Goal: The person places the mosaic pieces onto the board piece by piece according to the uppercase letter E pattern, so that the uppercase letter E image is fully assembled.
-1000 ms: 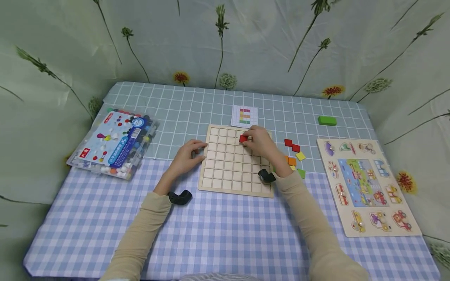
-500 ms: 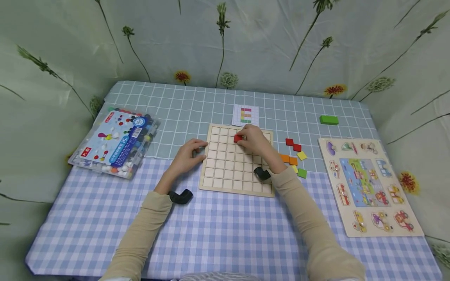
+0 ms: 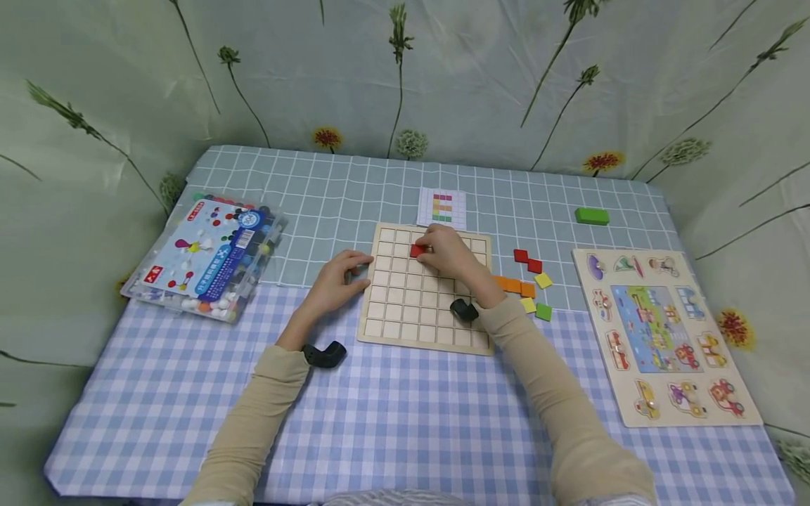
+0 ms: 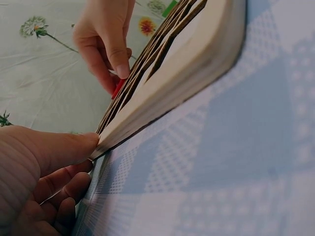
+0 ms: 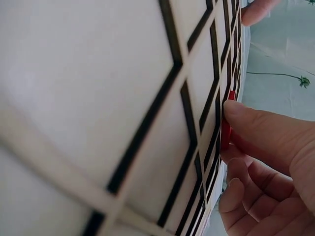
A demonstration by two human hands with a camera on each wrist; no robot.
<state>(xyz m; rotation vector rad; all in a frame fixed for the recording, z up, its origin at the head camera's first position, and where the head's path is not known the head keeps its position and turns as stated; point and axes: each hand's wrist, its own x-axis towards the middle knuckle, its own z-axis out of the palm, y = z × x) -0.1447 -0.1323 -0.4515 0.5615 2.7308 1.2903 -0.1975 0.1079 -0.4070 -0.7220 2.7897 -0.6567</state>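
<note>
My right hand [image 3: 446, 251] pinches a small red square tile [image 3: 416, 251] between thumb and fingers, close over the upper rows of a wooden grid board [image 3: 394, 311]. In the right wrist view the red tile [image 5: 227, 123] stands edge-on against the grid, under my thumb tip. My left hand [image 3: 339, 281] rests at the board's left edge, thumb and index fingertips touching it. The left wrist view shows that thumb extended to the board's edge, with the other fingers of the left hand [image 4: 47, 172] loosely bent below.
Right of the board lie red tiles [image 3: 534, 266], orange tiles [image 3: 512, 285], yellow tiles [image 3: 543, 280] and a green tile [image 3: 543, 311]. A pattern card [image 3: 457, 209] lies behind it. Farther right are a green block [image 3: 591, 216] and a picture puzzle [image 3: 601, 337]; a plastic case [image 3: 202, 256] stands left.
My right hand has moved left across the board's upper rows with the red tile, uncovering more orange tiles beside the board. The left hand has stayed at the edge.
</note>
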